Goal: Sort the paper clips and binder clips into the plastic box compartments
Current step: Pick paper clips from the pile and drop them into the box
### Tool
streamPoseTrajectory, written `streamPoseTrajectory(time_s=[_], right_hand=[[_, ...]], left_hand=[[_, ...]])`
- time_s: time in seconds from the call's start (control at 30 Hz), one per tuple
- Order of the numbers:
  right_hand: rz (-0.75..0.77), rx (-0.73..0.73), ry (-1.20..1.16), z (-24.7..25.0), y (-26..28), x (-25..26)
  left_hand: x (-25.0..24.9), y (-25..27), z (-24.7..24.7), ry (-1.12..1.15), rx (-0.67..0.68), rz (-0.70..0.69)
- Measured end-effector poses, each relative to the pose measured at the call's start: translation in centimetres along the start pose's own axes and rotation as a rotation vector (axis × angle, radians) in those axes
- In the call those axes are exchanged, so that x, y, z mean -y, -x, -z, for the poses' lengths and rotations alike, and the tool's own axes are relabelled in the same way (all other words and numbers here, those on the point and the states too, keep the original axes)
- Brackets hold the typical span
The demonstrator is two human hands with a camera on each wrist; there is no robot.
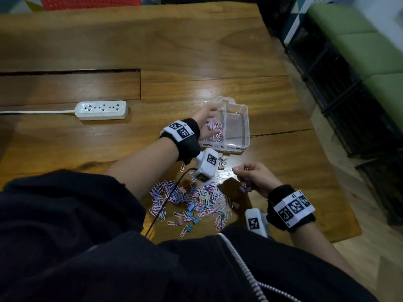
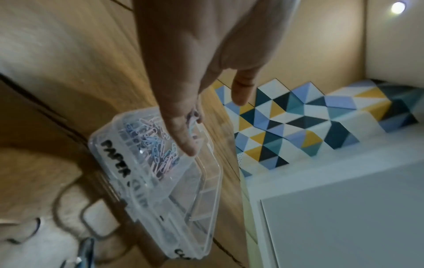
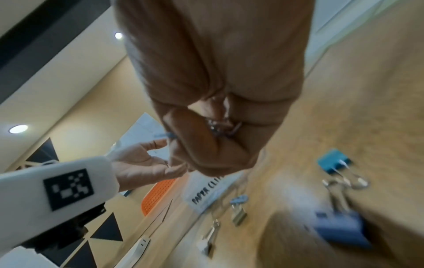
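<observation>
Paper clips [image 1: 212, 127] in pastel colours fill the left compartment of the clear plastic box [image 1: 242, 118], the one marked "PAPER" on its near wall; the right compartment holds nothing that I can make out. The box stands on the wooden table [image 1: 174, 51], a little beyond the loose pile [image 1: 192, 201] of paper clips and small binder clips that lies near the table's front edge.

The left hand [image 1: 207, 125] hovers over the left compartment with the fingers stretched downward and relaxed — in the left wrist view a few clips seem to sit at the fingertips [image 2: 187, 145], but the blur does not let me tell if they are pinched or falling. The right hand [image 1: 254, 177] is raised above the table just right of the pile, its fingers curled round several clips — metal loops show inside the fist in the right wrist view.

A white power strip [image 1: 101, 110] lies well to the left of the box.
</observation>
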State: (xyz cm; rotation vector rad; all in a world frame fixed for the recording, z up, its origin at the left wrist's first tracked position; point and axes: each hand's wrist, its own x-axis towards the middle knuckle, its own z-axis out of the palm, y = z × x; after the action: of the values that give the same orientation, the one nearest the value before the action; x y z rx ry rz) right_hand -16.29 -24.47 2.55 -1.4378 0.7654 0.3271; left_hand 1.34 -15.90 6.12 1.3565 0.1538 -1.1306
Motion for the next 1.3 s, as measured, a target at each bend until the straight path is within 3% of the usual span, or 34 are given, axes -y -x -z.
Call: streamPoseTrajectory(time_s=[0.17, 0.3, 0.37, 0.43, 0.5, 0.6, 0.77, 0.93, 1.1, 1.2, 1.3], right_hand=[[0.078, -0.038, 0.083, 0.2, -1.7, 4.2], [0.122, -0.086, 0.039, -0.6, -4.8, 7.2], [0.138, -0.109, -0.005, -1.5, -6.0, 8.4], [0.150, -0.109, -0.025, -2.4, -6.7, 9.0], [0.157, -0.091, -0.024, -3.0, -7.1, 9.0], [0.204, -0.135, 0.057, -3.1, -6.4, 8.0], [0.254, -0.295, -0.015, -1.5, -3.9, 4.2], [0.166, -0.345, 0.225, -0.8, -2.2, -0.9], [0.159, -0.269, 0.510, -2.6, -3.7, -2.9], [0.184, -0.291, 0.685, -3.4, -4.0, -2.5], [0.184, -0.287, 0.776, -3.2, -3.7, -2.6]], left_hand=[[0.3, -0.4, 0.5, -0.019, 0.120, -0.019], [1.1, -0.3, 2.3, -0.093, 0.025, -0.117], [1.6, 0.1, 3.5, -0.371, -0.112, -0.227], [3.0, 0.3, 5.1, -0.790, -0.219, -0.304], [4.8, 0.7, 6.4, -1.115, -0.205, -0.221], [7.2, 1.1, 7.7, -1.375, -0.130, -0.134], [9.0, 1.4, 7.8, -1.576, -0.168, -0.291], [10.2, 1.7, 7.5, -1.500, -0.217, -0.282], [10.5, 2.5, 6.7, -1.484, -0.200, -0.257], [10.3, 2.4, 6.8, -1.201, -0.181, -0.161], [9.8, 2.5, 6.8, -0.711, -0.133, 0.002]])
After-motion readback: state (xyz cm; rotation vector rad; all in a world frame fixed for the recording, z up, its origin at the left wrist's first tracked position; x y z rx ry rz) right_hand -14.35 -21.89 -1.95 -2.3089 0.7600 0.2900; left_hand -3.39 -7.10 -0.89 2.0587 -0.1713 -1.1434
